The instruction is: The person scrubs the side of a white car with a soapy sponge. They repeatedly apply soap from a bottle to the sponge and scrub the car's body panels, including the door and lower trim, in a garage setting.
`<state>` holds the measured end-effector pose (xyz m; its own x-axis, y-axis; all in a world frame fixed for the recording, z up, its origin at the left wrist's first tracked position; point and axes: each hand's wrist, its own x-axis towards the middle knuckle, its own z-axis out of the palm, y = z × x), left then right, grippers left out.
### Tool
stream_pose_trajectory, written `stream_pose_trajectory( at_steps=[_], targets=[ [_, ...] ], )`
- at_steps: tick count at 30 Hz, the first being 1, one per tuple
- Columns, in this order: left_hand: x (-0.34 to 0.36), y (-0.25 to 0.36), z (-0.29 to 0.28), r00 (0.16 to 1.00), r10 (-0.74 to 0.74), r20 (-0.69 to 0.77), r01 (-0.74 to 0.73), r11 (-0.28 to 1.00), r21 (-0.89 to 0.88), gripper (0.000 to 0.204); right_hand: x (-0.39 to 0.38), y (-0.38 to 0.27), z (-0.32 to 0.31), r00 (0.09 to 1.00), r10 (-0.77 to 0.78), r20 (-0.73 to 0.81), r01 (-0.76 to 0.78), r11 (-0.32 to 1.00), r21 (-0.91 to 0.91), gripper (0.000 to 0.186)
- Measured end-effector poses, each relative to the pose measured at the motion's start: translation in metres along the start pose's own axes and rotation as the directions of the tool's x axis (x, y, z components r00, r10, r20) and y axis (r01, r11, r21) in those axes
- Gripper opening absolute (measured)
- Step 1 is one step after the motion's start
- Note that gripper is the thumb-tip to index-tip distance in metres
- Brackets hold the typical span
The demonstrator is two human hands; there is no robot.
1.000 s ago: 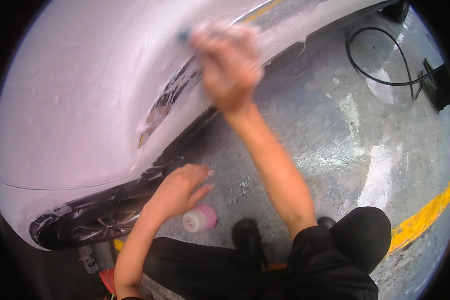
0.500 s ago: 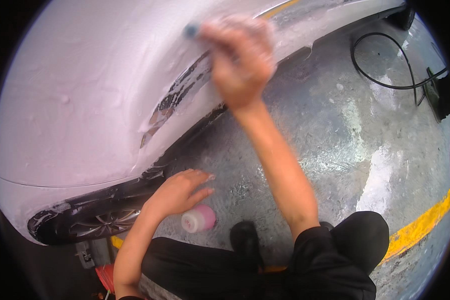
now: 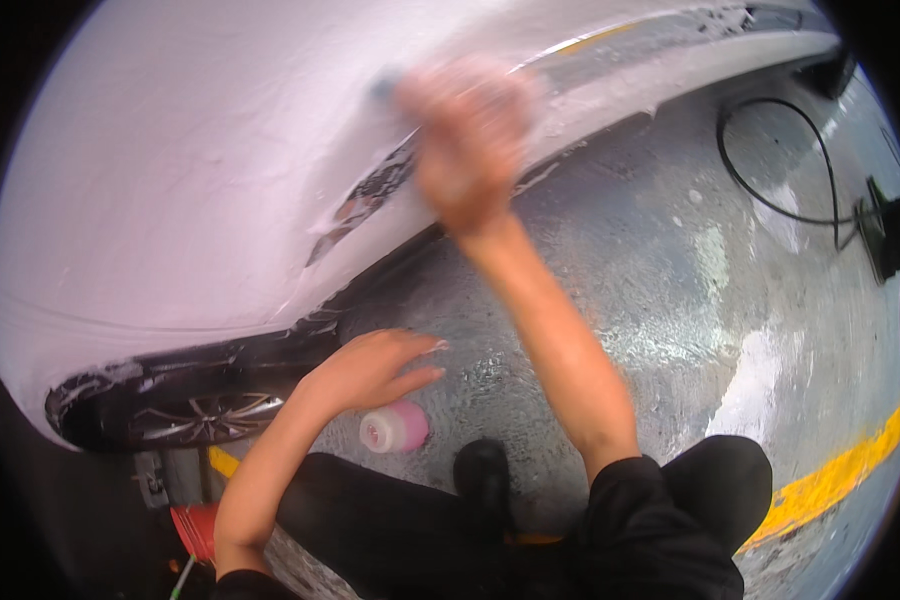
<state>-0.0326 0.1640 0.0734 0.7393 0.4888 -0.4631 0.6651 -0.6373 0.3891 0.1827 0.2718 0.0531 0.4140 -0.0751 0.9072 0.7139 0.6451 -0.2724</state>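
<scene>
My right hand, smeared by motion, is at the side of a white car covered in whitish suds. A small blue-grey piece pokes out from its closed fingers; its kind is too blurred to tell. Just below this hand runs a dark, glossy lamp strip with foam on it. My left hand hovers over the floor with its fingers loosely stretched and nothing in them. Close beneath it stands a pink tub with a white lid.
The car's wheel is at the lower left, near a red container. A black hose loops across the wet grey floor at the right. A yellow line crosses the floor. My black shoe is near the tub.
The view has turned slightly, shifting the car and floor. My right hand stays at the bodywork with the blue-grey piece, still blurred. My left hand remains above the tub.
</scene>
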Motion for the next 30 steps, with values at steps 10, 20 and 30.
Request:
stream_pose_trajectory(
  at_steps=[10,20,30],
  targets=[
    [-0.012,-0.005,0.004,0.992,-0.088,0.093,0.093,0.995,-0.048,0.054,-0.027,0.003,0.007,0.976,-0.170,0.135,0.167,0.985,0.032,0.039],
    [-0.019,0.004,-0.003,0.997,-0.051,0.054,0.054,0.997,-0.058,0.056,-0.002,0.013,-0.014,0.921,-0.230,0.314,0.180,0.967,0.182,0.035],
    [-0.026,0.012,0.001,0.995,-0.043,0.086,0.054,0.991,-0.124,0.055,-0.012,0.008,0.005,0.928,-0.292,0.233,0.284,0.956,0.066,0.037]
  ],
)
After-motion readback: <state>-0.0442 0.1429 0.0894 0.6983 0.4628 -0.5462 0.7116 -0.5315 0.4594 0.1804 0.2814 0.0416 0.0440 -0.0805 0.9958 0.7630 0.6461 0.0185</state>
